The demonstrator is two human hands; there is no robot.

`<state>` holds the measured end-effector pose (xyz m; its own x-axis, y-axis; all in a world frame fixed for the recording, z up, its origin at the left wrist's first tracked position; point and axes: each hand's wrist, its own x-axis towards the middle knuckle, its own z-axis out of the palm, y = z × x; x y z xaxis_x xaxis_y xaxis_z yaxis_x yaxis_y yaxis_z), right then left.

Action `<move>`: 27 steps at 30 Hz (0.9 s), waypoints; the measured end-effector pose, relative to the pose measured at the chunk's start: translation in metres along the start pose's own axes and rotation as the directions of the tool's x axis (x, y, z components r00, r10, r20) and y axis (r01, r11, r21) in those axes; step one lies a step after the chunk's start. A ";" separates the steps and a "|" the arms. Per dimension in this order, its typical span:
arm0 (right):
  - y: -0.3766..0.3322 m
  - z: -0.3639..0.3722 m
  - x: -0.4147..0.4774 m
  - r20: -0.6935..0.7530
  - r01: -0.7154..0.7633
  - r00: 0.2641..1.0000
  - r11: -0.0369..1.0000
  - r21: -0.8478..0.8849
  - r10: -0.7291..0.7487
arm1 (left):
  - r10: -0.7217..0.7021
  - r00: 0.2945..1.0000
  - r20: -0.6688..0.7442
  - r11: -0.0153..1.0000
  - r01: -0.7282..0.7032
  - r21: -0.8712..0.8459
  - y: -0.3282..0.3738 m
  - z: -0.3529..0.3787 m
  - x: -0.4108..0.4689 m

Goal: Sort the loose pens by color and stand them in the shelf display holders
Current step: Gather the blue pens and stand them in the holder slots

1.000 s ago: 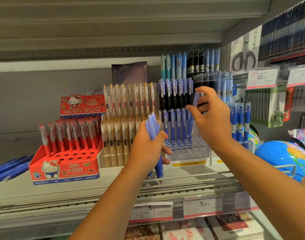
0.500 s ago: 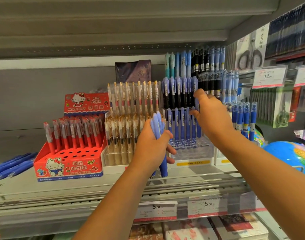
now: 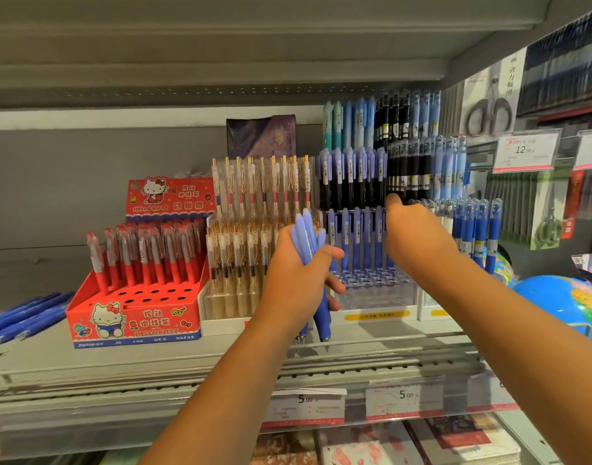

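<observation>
Head view: in the middle of the frame the left hand (image 3: 294, 273) was wrapped around a bundle of blue pens (image 3: 308, 239). Its fingers and thumb curled tightly about the barrels, the pale caps stood up above the fist and the darker tips stuck out below it.

To the right of centre the right hand (image 3: 419, 239) reached in toward the clear display holder (image 3: 375, 292). Only the back of the hand faced the camera, with one finger (image 3: 393, 200) stretched up by the black pens (image 3: 405, 169). The other fingers were hidden behind the hand, so I could not tell whether it held a pen or how far they were curled.

A row of standing blue pens (image 3: 355, 243) filled the back of the holder, just left of that hand, and the front holes were unfilled.

At the far left edge, loose blue pens (image 3: 22, 317) lay flat on the grey shelf (image 3: 120, 367).

Left of centre stood a red cartoon-cat box (image 3: 137, 322) with red pens (image 3: 147, 253) in its rear rows. Between it and the left hand was a holder of gold-trimmed pens (image 3: 241, 260).

At the lower right edge sat a blue globe (image 3: 563, 307). Price tags (image 3: 306, 402) hung along the shelf front at the bottom.
</observation>
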<state>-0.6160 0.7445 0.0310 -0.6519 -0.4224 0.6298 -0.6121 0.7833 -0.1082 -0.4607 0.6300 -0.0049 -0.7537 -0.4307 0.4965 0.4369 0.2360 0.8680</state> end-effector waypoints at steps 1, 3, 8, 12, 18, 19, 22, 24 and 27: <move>-0.001 0.001 0.000 -0.001 -0.010 1.000 1.000 0.009 0.010 | 0.002 1.000 -0.007 1.000 -0.002 -0.007 0.000 0.000 0.001; -0.006 0.004 -0.003 -0.033 -0.044 0.998 0.998 0.038 0.045 | 0.004 1.000 -0.018 1.000 -0.004 -0.017 -0.001 0.000 0.002; -0.025 0.005 -0.018 -0.088 0.120 0.993 0.793 0.597 -0.084 | 0.031 0.999 -0.030 0.999 -0.032 -0.035 -0.001 0.003 0.002; -0.045 0.000 -0.030 0.103 -0.048 0.954 0.194 0.980 -0.281 | 0.048 0.993 -0.108 0.998 -0.051 -0.028 0.002 0.002 0.001; -0.041 0.001 -0.034 0.040 -0.024 0.947 0.056 0.998 -0.319 | 0.074 0.990 -0.117 0.997 -0.078 -0.029 0.007 0.002 -0.002; -0.040 0.001 -0.035 0.059 -0.047 0.933 0.042 0.998 -0.355 | 0.077 0.991 -0.112 0.997 -0.080 -0.023 0.007 0.002 -0.002; -0.038 0.003 -0.035 0.086 -0.089 0.905 0.014 0.996 -0.416 | 0.071 0.992 -0.103 0.997 -0.074 -0.024 0.007 0.002 -0.002; -0.036 0.003 -0.035 0.089 -0.111 0.905 -0.029 0.993 -0.416 | 0.051 0.993 -0.108 0.996 -0.057 -0.061 0.007 0.004 -0.002; -0.034 0.004 -0.036 0.087 -0.122 0.914 -0.064 0.990 -0.395 | 0.029 0.987 -0.155 0.998 -0.038 -0.053 0.008 0.005 -0.004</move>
<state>-0.5736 0.7312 0.0092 -0.3929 -0.7356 0.5518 -0.3244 -0.4506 -0.8317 -0.4564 0.6379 0.0005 -0.6552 -0.5536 0.5140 0.4908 0.2052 0.8468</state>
